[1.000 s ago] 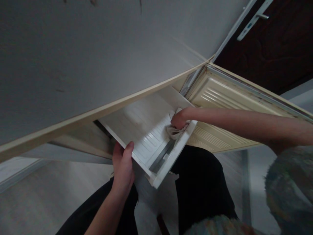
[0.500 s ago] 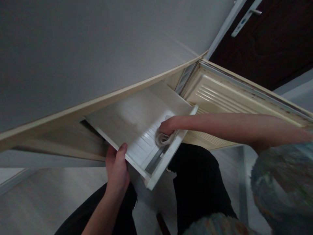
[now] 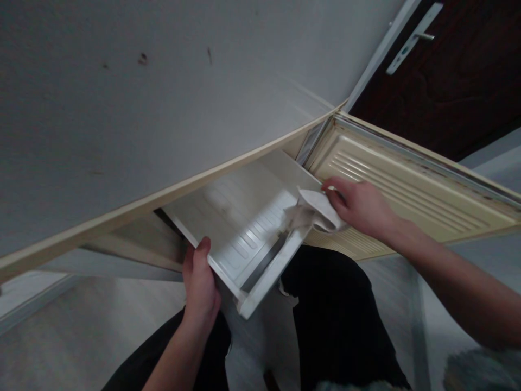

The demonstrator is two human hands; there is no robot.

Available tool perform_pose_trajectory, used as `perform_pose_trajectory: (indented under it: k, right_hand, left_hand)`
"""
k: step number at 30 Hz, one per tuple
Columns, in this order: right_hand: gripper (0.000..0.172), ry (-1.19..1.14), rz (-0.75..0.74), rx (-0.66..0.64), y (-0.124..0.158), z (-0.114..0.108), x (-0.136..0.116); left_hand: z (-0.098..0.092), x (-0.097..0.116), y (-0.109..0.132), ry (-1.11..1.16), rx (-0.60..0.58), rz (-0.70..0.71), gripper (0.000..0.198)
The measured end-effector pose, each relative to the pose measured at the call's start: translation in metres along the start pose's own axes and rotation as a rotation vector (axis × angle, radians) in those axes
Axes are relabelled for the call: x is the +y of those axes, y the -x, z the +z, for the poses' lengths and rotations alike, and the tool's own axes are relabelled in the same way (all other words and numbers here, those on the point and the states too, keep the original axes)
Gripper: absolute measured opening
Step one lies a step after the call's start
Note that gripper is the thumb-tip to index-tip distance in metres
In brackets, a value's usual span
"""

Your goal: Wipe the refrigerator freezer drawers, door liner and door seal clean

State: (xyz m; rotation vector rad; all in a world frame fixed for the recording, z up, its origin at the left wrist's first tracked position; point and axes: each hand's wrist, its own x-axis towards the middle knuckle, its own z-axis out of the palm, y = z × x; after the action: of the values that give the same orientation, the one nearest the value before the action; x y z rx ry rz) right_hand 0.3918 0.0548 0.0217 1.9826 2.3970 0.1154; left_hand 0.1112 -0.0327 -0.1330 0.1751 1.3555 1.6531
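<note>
My left hand [image 3: 199, 285] grips the white ribbed plastic tray [image 3: 268, 277] by its near edge — my right hand [image 3: 360, 209] clutches a crumpled off-white cloth [image 3: 315, 212] at its right rim.

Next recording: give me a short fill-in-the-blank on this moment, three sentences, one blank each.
The ____ hand grips the rim of the white plastic drawer.
The right hand holds a crumpled pale ____ at the drawer's front wall.
The dark wooden door beyond the ribbed cream panel has a metal lever ____.

Missing words: left; cloth; handle.
</note>
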Motion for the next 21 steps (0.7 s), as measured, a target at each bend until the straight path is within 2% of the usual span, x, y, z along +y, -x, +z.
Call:
perform_pose_trajectory:
  k: [2, 3, 5, 7, 10, 12, 15, 17, 19, 21]
  right_hand:
    - [0.03, -0.031, 0.119, 0.025, 0.049, -0.009, 0.019]
    - [0.029, -0.092, 0.156, -0.019, 0.071, -0.005, 0.024]
    - [0.033, -0.299, 0.189, -0.161, 0.103, 0.019, 0.025]
    - [0.043, -0.56, 0.178, -0.291, 0.116, 0.058, 0.011]
    - [0.051, -0.894, 0.201, -0.306, 0.107, 0.113, -0.025]
    - [0.048, -1.082, 0.175, -0.282, 0.094, 0.131, -0.049]
    - [0.035, -1.241, 0.13, -0.226, 0.08, 0.132, -0.073]
    - [0.031, -1.264, 0.139, -0.185, 0.076, 0.123, -0.08]
    - [0.029, -1.272, 0.129, -0.161, 0.073, 0.115, -0.083]
    - [0.025, -1.273, 0.108, -0.152, 0.067, 0.111, -0.086]
  left_hand:
    - [0.001, -0.002, 0.001, 0.01, 0.01, -0.007, 0.054]
    - [0.001, -0.003, 0.002, 0.013, 0.016, -0.008, 0.055]
    - [0.0, -0.006, 0.002, 0.027, 0.026, -0.02, 0.056]
    - [0.0, -0.008, 0.003, 0.034, 0.032, -0.037, 0.053]
    - [0.005, -0.007, 0.006, 0.023, 0.037, -0.023, 0.045]
    - [0.013, -0.001, 0.011, 0.046, 0.019, 0.021, 0.041]
    - [0.022, 0.012, 0.017, 0.135, -0.019, 0.028, 0.044]
    - [0.021, 0.017, 0.016, 0.183, 0.058, -0.05, 0.048]
    - [0.009, 0.015, 0.007, 0.179, 0.14, -0.125, 0.042]
    - [-0.008, 0.005, -0.006, 0.144, 0.115, -0.169, 0.037]
